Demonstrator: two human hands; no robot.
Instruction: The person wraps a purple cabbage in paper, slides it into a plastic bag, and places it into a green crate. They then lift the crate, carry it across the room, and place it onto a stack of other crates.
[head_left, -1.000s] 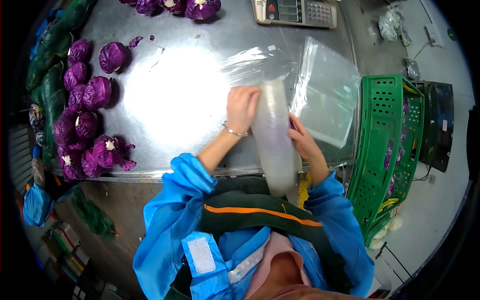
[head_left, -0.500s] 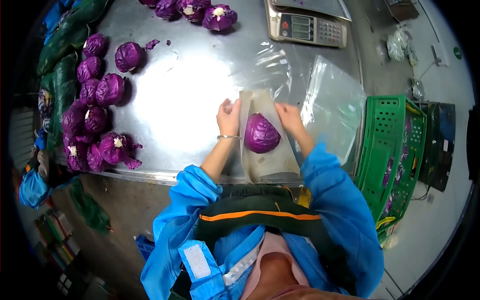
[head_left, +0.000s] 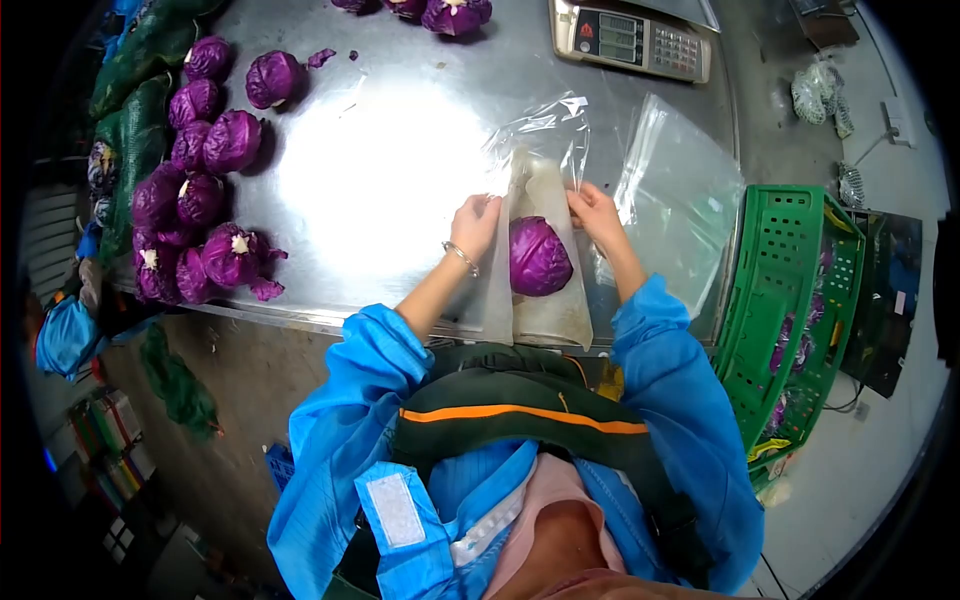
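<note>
A halved-looking red cabbage lies on a beige, translucent sheet whose long sides are folded up like a trough. My left hand pinches at the sheet's upper left edge, a bracelet on its wrist. On the opposite side my right hand has its fingers closed at the upper right edge. Around the sheet's far end is a clear plastic bag, close to the fingertips of both hands; whether they also grip its rim I cannot make out. The cabbage sits between the hands, touched by neither.
Several red cabbages are grouped on the metal table at left, beside green mesh sacks. A digital scale stands at the back. Clear bags lie flat at right, near a green crate holding more purple cabbage.
The clear bag looks more raised and puffed around the sheet's far end. My hands stay at the sheet's sides, the right wrist slightly turned. The whole view has shifted a little.
</note>
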